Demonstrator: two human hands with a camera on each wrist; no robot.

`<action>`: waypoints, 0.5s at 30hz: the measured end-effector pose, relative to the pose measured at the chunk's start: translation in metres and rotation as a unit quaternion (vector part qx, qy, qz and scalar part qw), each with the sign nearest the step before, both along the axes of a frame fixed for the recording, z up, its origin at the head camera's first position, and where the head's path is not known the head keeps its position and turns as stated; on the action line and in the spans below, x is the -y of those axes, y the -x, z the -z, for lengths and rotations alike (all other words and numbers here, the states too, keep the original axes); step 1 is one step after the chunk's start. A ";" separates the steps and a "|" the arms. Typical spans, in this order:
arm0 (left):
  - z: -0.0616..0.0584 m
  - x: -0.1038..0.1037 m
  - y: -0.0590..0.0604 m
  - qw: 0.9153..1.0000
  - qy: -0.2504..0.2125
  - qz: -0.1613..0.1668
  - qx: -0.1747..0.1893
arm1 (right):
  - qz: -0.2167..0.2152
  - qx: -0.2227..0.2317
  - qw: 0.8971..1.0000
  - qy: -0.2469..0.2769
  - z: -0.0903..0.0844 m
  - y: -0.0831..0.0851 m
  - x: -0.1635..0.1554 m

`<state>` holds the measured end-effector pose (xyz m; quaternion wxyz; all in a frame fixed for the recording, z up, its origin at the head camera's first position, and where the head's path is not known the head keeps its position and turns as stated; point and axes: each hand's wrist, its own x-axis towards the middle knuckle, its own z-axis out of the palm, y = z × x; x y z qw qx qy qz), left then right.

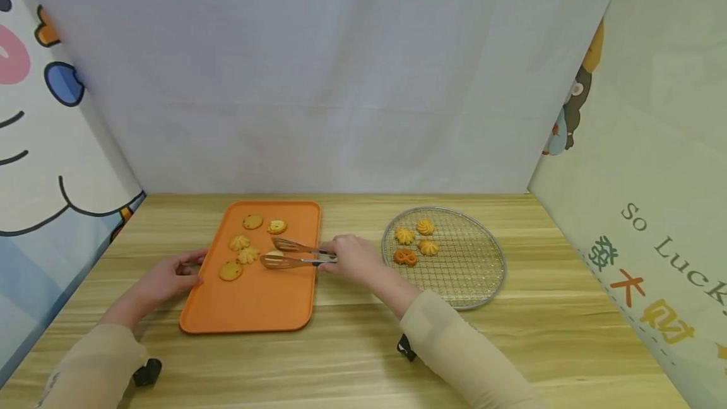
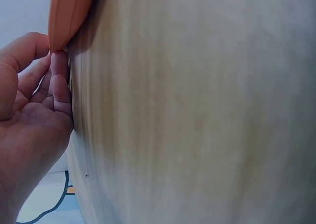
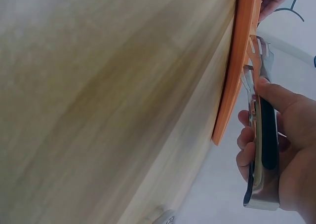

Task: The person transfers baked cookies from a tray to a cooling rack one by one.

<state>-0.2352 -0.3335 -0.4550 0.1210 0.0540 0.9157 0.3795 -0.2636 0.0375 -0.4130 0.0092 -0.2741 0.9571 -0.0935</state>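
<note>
Nearest us, our left hand [image 1: 170, 276] rests on the wooden table [image 1: 363, 358], fingers loosely curled against the left rim of the orange tray [image 1: 255, 308], likely steadying it. Our right hand [image 1: 352, 257] grips a pair of metal tongs [image 1: 289, 255], fingers wrapped round the handle; the slotted blades reach over the tray's right edge and close around a pale cookie [image 1: 275, 254], so it can be lifted without touching it. Five more cookies lie beside it on the tray. To the right sits a round wire rack [image 1: 471, 283] bearing four cookies at its far-left part. Beyond rise pale fabric walls with cartoon prints.
</note>
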 end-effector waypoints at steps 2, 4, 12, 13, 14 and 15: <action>0.000 0.000 0.000 1.000 -0.001 -0.001 0.002 | -0.001 0.000 1.000 0.004 0.000 0.000 0.000; 0.000 0.000 0.001 1.000 0.000 -0.001 0.004 | -0.004 -0.002 1.000 0.006 0.000 0.000 -0.001; 0.004 0.002 0.002 1.000 -0.003 -0.001 0.001 | -0.017 -0.017 1.000 0.003 0.001 0.000 -0.003; 0.004 0.003 0.003 1.000 -0.005 -0.001 0.001 | -0.018 -0.018 1.000 0.003 0.001 0.001 -0.004; 0.004 0.003 0.003 1.000 -0.006 -0.001 0.001 | -0.019 -0.020 1.000 0.003 0.001 0.001 -0.004; 0.004 0.003 0.003 1.000 -0.007 -0.001 0.001 | -0.020 -0.021 1.000 0.004 0.001 0.001 -0.005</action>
